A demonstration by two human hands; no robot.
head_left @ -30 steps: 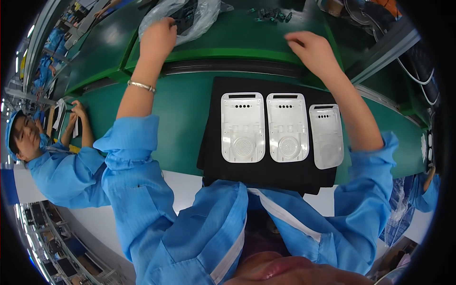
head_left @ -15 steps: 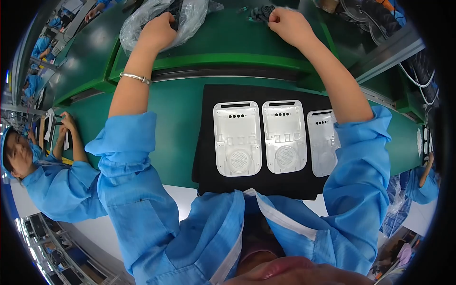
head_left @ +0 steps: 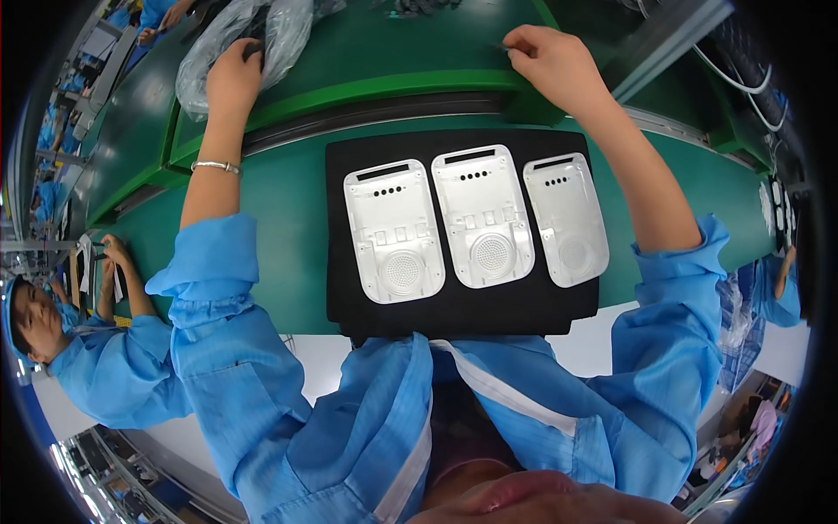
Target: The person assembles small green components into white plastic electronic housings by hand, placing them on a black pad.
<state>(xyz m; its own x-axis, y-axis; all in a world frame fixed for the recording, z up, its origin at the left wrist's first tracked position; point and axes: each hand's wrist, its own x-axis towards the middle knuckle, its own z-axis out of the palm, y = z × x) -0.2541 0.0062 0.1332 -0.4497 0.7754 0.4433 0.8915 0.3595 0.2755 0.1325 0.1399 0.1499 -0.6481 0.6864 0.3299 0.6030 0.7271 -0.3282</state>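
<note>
Three white plastic housings lie side by side on a black mat (head_left: 489, 316): a left one (head_left: 394, 210), a middle one (head_left: 483, 196) and a right one (head_left: 563, 210). Each has a top slot, a row of holes and a round grille area. On the raised green shelf beyond, my left hand (head_left: 234, 80) is closed on a small black part (head_left: 252, 50) beside a clear plastic bag (head_left: 292, 35). My right hand (head_left: 559, 68) pinches a tiny dark piece (head_left: 505, 47) above the shelf. Its exact kind is too small to make out.
A heap of small dark parts (head_left: 422, 6) lies at the shelf's far edge. The green shelf rim (head_left: 384, 87) runs across in front of me. A metal post (head_left: 668, 52) and cables stand at the right. A co-worker (head_left: 105, 358) in blue sits at my left.
Both hands have drawn back toward me, the left from the plastic bag and the right from the heap of dark parts. The view has shifted, and the right housing now shows whole.
</note>
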